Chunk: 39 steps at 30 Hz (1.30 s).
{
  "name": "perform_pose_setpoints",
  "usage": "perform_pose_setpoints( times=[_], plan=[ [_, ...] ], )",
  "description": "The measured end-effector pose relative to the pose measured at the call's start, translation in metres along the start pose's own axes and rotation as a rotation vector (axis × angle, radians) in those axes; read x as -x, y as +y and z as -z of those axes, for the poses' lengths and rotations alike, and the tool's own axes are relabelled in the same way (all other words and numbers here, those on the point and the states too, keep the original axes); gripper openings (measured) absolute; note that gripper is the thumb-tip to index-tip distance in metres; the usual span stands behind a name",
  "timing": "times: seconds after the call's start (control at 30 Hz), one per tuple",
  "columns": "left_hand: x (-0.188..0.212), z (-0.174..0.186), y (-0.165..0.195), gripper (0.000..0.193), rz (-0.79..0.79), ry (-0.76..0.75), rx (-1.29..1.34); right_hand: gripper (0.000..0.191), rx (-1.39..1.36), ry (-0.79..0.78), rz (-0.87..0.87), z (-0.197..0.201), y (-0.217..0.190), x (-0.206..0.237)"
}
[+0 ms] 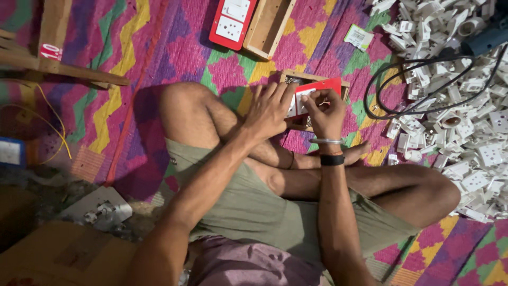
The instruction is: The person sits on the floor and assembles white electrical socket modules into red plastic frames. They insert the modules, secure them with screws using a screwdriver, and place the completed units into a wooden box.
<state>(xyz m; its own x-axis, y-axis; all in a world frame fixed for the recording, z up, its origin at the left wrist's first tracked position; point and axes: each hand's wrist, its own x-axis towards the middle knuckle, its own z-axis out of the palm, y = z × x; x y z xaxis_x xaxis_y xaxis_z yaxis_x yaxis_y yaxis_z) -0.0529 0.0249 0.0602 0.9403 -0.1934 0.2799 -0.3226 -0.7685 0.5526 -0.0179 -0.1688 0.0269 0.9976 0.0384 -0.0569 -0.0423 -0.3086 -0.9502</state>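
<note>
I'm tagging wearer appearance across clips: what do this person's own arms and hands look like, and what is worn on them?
Both arms are bare, with no sleeves or gloves. The right hand has a thin silver bangle and a black band at its wrist. The left hand wears nothing visible.

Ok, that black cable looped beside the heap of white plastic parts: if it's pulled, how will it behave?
The black cable is probably floppy: it lies in loose loops. It runs over the heap of white plastic parts, so pulling may drag some of those light-looking pieces along. It seems to lead to a dark tool, which could add weight.
</note>
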Motion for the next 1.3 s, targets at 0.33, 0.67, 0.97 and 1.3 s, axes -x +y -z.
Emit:
perform_pose_setpoints(
  times=[0.33,0.67,0.97,1.3],
  plan=[
    [0.007,0.001,0.007,0.099,0.156,0.013,0.211,0.029,-0.458,0.149,-0.253,0.008,0.038,0.026],
    [0.008,-0.038,-0.042,0.025,0.576,-0.179,1.110,0.030,-0.439,-0.015,-0.242,0.008,0.005,0.027],
    [0.015,-0.037,-0.042,0.027,0.802,-0.138,1.209,0.026,-0.381,-0.043,-0.215,-0.001,0.001,0.028],
    [0.021,-0.041,-0.040,0.027,0.626,-0.136,1.128,0.026,-0.349,-0.039,-0.174,0.000,-0.003,0.032]
  ],
)
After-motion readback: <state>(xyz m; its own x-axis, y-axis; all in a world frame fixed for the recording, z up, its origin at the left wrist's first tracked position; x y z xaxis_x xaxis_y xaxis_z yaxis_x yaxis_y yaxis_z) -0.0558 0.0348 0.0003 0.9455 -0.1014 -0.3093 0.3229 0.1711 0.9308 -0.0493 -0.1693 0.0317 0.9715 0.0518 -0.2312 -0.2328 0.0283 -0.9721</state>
